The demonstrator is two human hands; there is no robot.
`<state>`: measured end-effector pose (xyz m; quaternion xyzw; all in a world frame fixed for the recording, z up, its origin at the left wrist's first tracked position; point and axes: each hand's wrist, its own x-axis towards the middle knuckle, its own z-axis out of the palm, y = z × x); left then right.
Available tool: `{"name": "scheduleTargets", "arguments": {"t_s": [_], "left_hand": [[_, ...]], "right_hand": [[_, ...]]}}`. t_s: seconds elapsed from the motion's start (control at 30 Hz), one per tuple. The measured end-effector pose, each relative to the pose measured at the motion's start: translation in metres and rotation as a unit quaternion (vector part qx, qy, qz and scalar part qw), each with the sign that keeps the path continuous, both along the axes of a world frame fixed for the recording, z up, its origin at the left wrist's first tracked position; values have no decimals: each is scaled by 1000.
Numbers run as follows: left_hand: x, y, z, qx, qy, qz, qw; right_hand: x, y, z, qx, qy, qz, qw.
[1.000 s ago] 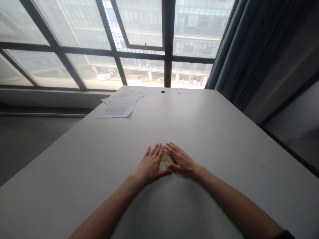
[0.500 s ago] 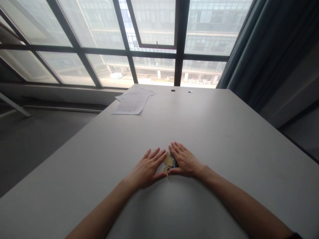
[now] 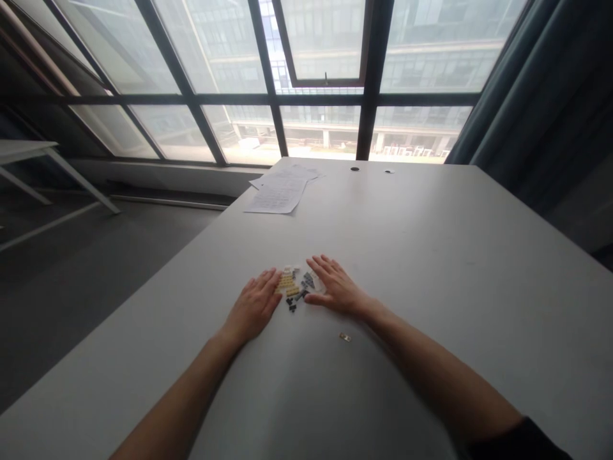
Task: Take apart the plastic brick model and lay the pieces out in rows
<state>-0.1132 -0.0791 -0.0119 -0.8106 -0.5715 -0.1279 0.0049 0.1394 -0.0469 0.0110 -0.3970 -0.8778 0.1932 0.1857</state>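
A small pile of flat building pieces (image 3: pixel 294 286), yellow, grey and dark, lies on the grey table (image 3: pixel 431 268) between my hands. My left hand (image 3: pixel 253 305) rests flat on the table at the pile's left side, fingers stretched toward the yellow pieces. My right hand (image 3: pixel 335 289) lies flat at the pile's right side, fingers spread and touching the pieces. One small stray piece (image 3: pixel 345 337) sits alone nearer to me, beside my right forearm.
Printed paper sheets (image 3: pixel 280 191) lie at the table's far left corner. Two small round holes (image 3: pixel 355 169) sit near the far edge by the window. A white table (image 3: pixel 29 153) stands at the left; a dark curtain (image 3: pixel 541 108) hangs at the right.
My hands have drawn apart, uncovering more of the pieces, which now lie spread out. One small piece has been left behind nearer to me. The view has turned left.
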Motion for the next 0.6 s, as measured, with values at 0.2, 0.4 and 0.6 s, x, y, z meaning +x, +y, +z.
{"name": "scheduleTargets", "arguments": {"t_s": [0.2,0.4,0.6], "left_hand": [[24,11,4,11,-4,-6,1000],[50,28,8,-27,28,-71,997],[23,30,3,-5,-23,-50,998]], "right_hand": [[38,-71,-10,29,-90,-6,996],[20,-46,-17,39,-127,-56,990],[-15,4,-12,48,-125,-14,991]]}}
